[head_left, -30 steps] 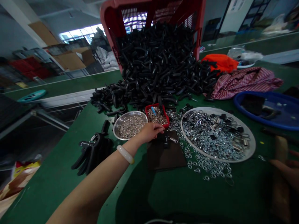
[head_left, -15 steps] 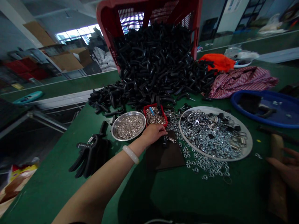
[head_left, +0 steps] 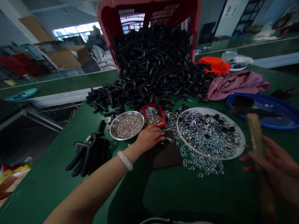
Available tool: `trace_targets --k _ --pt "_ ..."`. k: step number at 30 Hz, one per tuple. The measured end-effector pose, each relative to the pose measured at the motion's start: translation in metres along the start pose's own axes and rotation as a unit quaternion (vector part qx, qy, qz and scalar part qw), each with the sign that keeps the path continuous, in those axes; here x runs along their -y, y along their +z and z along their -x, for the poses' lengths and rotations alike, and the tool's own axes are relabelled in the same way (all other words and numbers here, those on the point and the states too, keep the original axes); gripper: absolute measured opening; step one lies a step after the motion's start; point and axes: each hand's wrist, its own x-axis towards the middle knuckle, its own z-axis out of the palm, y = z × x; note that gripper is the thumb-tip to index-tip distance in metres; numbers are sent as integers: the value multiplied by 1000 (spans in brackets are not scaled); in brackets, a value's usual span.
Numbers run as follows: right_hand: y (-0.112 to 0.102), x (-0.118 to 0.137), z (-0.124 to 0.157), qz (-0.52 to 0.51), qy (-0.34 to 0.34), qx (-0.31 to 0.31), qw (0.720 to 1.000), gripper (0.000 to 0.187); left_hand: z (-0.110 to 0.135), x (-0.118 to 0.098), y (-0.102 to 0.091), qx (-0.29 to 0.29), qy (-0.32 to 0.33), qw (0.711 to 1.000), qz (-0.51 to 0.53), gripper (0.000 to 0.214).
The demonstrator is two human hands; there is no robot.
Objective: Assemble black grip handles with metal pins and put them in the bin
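My left hand, a pale bangle on its wrist, is closed over a small black part on a dark flat plate. The fingers cover most of that part. A coil spring pokes out to their right. On the right, my right hand grips a hammer by its wooden handle. The hammer's dark head is raised at the top, in front of a blue tray, and is blurred. Close behind the left hand stands a red box of small metal pins.
A steel bowl of tiny metal pieces lies left of the red box. Right of the plate is a white tray of nuts and springs, with loose nuts beside it. Black handles spill from a red crate. Assembled black clamps lie left.
My right hand has brought the hammer up and leftward, toward the white tray. My left hand has closed down over the small black part, hiding more of it. The view has shifted slightly.
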Motion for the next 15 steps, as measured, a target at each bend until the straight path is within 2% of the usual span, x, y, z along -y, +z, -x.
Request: trace_targets --k 1,3,5,7,8,10,12,14,15 --pt "13 20 8 -58 2 43 997 69 5 2 -3 -1 -4 1000 3 44" --pt "39 50 19 -65 -55 115 990 66 13 4 -7 3 -18 1000 7 65" --pt "63 66 23 15 -187 147 971 58 18 6 -6 10 -30 999 11 78" --pt "81 73 21 106 -310 162 931 52 20 7 -2 6 -38 999 11 74" --pt "88 75 19 143 -349 170 910 52 20 7 2 -3 -43 999 11 69" --pt "93 80 17 190 -386 191 882 55 18 6 10 -32 -55 998 10 62" --pt "90 89 16 198 -409 200 868 58 17 6 17 -59 -63 996 11 59" --pt "83 100 18 180 -432 170 867 59 17 7 22 -79 -66 995 14 58" --pt "79 105 19 170 -443 136 870 60 17 7 23 -85 -67 994 16 58"
